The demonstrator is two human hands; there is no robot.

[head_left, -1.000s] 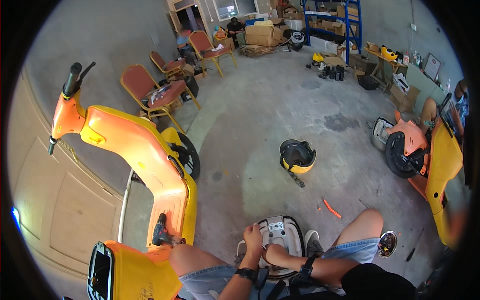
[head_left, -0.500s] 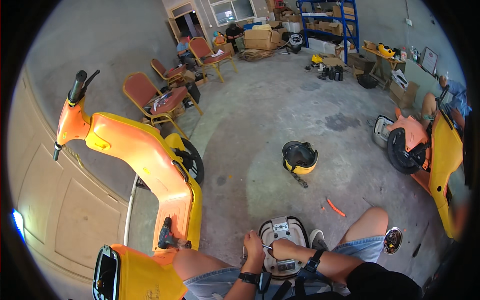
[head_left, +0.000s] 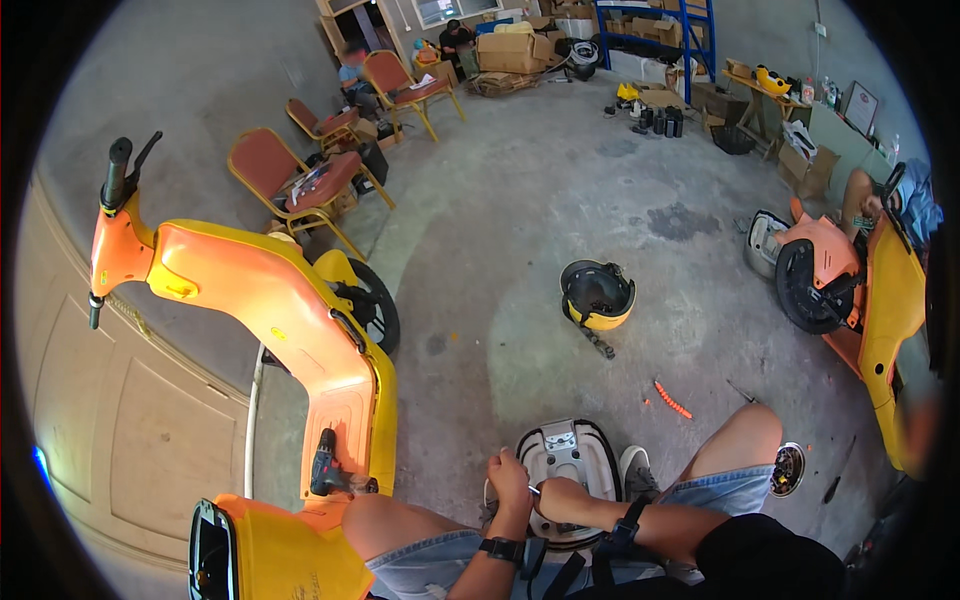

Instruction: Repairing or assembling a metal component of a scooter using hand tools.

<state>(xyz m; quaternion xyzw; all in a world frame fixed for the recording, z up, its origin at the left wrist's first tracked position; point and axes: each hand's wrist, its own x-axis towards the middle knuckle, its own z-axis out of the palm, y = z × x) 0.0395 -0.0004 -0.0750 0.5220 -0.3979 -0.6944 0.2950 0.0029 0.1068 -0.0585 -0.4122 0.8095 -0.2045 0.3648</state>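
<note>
Between my knees lies a scooter seat point(head_left: 565, 460), underside up, with a pale shell, a black rim and a metal bracket at its far end. My left hand point(head_left: 509, 478) is closed at the seat's left edge. Over the middle of the seat my right hand point(head_left: 566, 502) is closed too. A thin metal rod point(head_left: 535, 490) spans the small gap between the two hands, and both grip it. Its ends are hidden in the fingers, so its kind cannot be told. My right forearm covers part of the seat's near end.
On my left stands an orange-and-yellow scooter point(head_left: 290, 330) with a cordless drill point(head_left: 325, 462) on its footboard. An upturned yellow helmet point(head_left: 598, 295) lies ahead. To the right are an orange coiled strip point(head_left: 673, 399), a round tray of small parts point(head_left: 787, 470) and another scooter point(head_left: 880, 320) with a person beside it.
The view has shifted slightly, so the scooter and chairs sit a little farther left and higher. Both hands stay closed on the rod over the seat, barely moved.
</note>
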